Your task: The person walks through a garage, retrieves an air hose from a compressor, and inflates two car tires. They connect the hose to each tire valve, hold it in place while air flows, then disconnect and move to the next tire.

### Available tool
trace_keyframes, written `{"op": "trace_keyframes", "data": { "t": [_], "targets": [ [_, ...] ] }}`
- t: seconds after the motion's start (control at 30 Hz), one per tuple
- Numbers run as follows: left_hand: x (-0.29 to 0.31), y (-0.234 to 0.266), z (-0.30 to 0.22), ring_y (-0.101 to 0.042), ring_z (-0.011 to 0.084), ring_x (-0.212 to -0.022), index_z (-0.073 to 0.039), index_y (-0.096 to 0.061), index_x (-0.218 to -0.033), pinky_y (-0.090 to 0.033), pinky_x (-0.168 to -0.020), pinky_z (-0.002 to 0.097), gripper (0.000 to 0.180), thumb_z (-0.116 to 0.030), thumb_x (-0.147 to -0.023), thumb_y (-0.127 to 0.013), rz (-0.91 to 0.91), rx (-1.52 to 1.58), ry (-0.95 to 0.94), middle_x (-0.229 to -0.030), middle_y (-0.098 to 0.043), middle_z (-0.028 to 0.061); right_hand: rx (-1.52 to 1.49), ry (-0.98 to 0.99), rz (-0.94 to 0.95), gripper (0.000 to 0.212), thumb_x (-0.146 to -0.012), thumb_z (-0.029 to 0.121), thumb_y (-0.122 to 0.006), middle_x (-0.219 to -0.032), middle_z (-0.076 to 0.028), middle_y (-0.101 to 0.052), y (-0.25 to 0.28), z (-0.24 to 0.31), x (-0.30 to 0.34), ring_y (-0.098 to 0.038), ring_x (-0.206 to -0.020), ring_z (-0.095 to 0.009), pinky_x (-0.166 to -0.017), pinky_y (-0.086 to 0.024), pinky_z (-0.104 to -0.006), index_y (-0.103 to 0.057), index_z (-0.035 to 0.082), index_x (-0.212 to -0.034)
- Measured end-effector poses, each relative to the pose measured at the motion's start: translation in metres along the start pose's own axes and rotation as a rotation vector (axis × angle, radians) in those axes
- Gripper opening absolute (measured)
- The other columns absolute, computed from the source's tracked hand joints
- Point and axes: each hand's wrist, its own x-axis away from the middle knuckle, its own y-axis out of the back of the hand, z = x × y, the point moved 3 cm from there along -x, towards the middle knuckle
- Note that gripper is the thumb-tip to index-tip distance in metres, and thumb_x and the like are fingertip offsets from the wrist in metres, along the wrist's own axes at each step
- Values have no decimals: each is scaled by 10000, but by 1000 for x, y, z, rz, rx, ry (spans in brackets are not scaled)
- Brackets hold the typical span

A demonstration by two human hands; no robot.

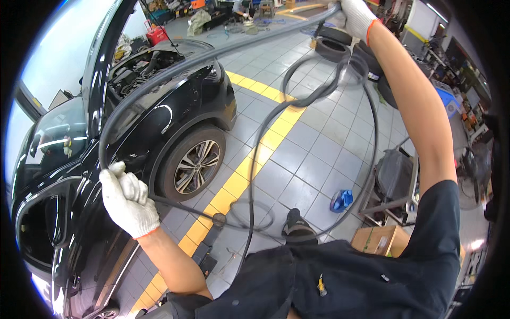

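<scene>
A long, bendy black rubber strip [228, 49], perhaps a seal or a hose, arches from one hand to the other. My left hand [127, 199], in a white knit glove, is closed round it beside the black car's front wing [154, 119]. Raised high at the upper right, my right hand [357, 20] wears a matching glove and grips the strip too; its fingers are partly cut off by the picture's edge. Other lengths of the strip hang in loops in front of me, down towards my shoe [297, 224]. The car's bonnet [101, 58] is up, showing the engine bay [141, 69].
Close on my left is the car, with its front wheel [194, 165]. A yellow line [228, 199] crosses the grey tiles. Tyres [333, 45] lie ahead. To the right are a blue object [341, 201], a cardboard box [374, 240] and a metal-framed cart [396, 175]. Another person [243, 10] is far off.
</scene>
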Motion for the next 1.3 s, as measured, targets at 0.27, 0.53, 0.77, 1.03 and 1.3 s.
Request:
{"op": "trace_keyframes", "data": {
  "t": [0.27,0.53,0.77,1.03,1.3],
  "targets": [
    [-159,-271,98,-224,38,-525,55,-663,-1088,-193,-466,239,434,-360,-1156,-557,-67,-75,-311,-616,-266,-84,155,76,-69,150,-885,122,-639,-1027,-67,-662,125,-34,-349,-628,-909,-230,-883,-545,-499,-677,76,-1023],
    [-340,-483,379,-287,44,-535,86,-662,-1124,-226,-477,245,441,-344,-1146,-568,84,-89,-407,-633,-337,-65,-70,20,-111,138,-1002,140,-638,-898,-73,-711,358,-167,-698,-679,-766,-152,-691,-570,-324,-694,18,-1033],
    [-458,-672,709,-584,61,-711,-8,-749,-871,-475,-669,259,120,-99,-894,-824,389,-736,431,-781,-681,-32,-199,-248,-342,156,-1035,3,-522,-756,-17,-588,639,-348,-919,-578,-645,-132,-599,-525,-281,-570,71,-903],
    [-644,-753,993,-553,45,-688,-20,-731,-836,-457,-633,254,200,-141,-840,-890,365,-992,372,-733,-662,-44,-593,-427,-418,284,-979,37,-487,-621,5,-448,886,-760,-1146,-426,-524,-144,-503,-414,-280,-455,155,-723],
    [-809,-831,1116,-597,58,-698,7,-725,-769,-481,-640,265,187,-114,-830,-854,-188,-970,427,-731,-686,-1,-377,-963,-580,254,-1060,183,-454,-596,15,-418,712,-1107,-1444,-400,-494,-170,-486,-368,-339,-509,117,-821]
  ]
}}
